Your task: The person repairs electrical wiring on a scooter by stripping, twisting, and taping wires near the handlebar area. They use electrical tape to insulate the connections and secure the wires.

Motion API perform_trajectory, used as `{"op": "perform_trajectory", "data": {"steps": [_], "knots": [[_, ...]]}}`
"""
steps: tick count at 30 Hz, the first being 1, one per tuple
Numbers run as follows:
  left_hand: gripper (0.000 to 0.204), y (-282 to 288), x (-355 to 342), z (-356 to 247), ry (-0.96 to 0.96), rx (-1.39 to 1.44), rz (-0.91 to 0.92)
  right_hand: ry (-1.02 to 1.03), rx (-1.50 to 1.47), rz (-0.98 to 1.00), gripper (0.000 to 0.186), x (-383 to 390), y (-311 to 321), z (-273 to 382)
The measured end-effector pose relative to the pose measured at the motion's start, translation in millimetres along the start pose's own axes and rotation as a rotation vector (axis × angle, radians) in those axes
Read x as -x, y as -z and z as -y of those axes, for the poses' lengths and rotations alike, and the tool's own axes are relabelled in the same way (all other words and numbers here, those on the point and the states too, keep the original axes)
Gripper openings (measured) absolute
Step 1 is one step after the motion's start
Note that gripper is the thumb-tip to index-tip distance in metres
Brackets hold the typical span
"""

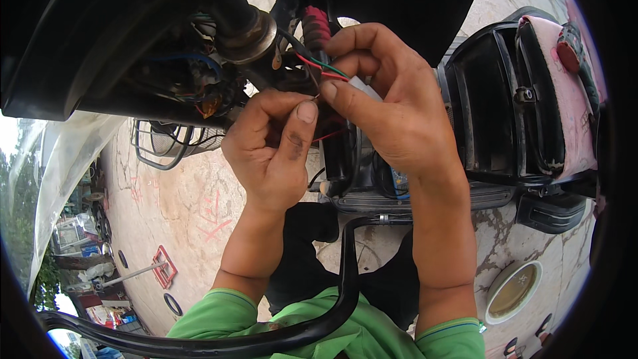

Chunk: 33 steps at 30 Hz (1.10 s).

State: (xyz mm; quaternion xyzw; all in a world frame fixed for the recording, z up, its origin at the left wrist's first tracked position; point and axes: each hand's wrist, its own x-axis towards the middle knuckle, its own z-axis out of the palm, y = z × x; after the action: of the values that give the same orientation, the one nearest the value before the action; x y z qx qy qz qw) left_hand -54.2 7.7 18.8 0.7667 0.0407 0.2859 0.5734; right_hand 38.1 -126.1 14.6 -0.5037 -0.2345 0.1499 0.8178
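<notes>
My left hand [269, 150] pinches a thin dark wire [316, 90] between thumb and index finger, below the scooter's steering column. My right hand [395, 106] is beside it, curled around red and green wires [325, 67] with its thumb near my left fingertips. A red ribbed piece [315, 21] sits just above my right fingers. To the left are the column's metal ring [262, 37] and exposed wiring [203, 96] inside the black front housing [86, 40]. A white part [362, 83] is partly hidden behind my right hand.
A black tube [345, 266] crosses below my arms. At right stand the black seat [482, 106] with pink cover [561, 126] and a basin [513, 291] on the concrete. At left are a wire basket [159, 143], plastic sheeting [60, 160], a red-framed tool [166, 266] and clutter.
</notes>
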Motion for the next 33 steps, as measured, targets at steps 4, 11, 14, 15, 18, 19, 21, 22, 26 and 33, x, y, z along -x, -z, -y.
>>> {"op": "perform_trajectory", "data": {"steps": [4, 11, 14, 15, 18, 19, 21, 22, 26, 33], "knots": [[0.010, -4.7, 0.2, -7.8, 0.180, 0.214, -0.044, -0.040, -0.099, -0.044, 0.028, 4.0, -5.7, 1.6], [0.011, -7.4, 10.3, 0.8, -0.078, 0.038, 0.000, -0.046, -0.140, -0.036, 0.030, 5.0, -5.5, -0.7], [0.016, -2.9, 5.8, -1.6, 0.011, -0.032, 0.082, -0.066, -0.108, -0.044, 0.030, 4.8, -0.6, -1.1], [0.017, 0.4, 2.9, -2.6, 0.094, 0.057, 0.074, -0.080, -0.104, -0.043, 0.030, 5.1, 0.7, -1.1], [0.021, 4.5, -9.2, -4.4, 0.267, 0.248, 0.042, -0.097, -0.088, -0.015, 0.041, 5.3, 4.3, 0.4], [0.021, 3.7, -12.7, -4.6, 0.275, 0.261, 0.027, -0.066, -0.081, -0.004, 0.042, 5.9, 3.7, -0.4], [0.021, -2.8, -16.1, -7.8, 0.283, 0.253, -0.024, -0.004, -0.068, 0.015, 0.044, 7.3, 2.9, -4.0], [0.020, -3.4, -17.7, -10.4, 0.314, 0.253, -0.018, -0.020, -0.017, 0.009, 0.045, 8.0, 3.4, -3.1], [0.018, -14.7, -22.9, -18.3, 0.369, 0.264, -0.012, 0.104, 0.270, -0.062, 0.044, 14.6, 8.7, 0.3], [0.014, -15.9, -22.6, -16.2, 0.400, 0.291, -0.094, 0.272, 0.705, -0.214, 0.024, 34.5, 2.9, 33.3]]}}
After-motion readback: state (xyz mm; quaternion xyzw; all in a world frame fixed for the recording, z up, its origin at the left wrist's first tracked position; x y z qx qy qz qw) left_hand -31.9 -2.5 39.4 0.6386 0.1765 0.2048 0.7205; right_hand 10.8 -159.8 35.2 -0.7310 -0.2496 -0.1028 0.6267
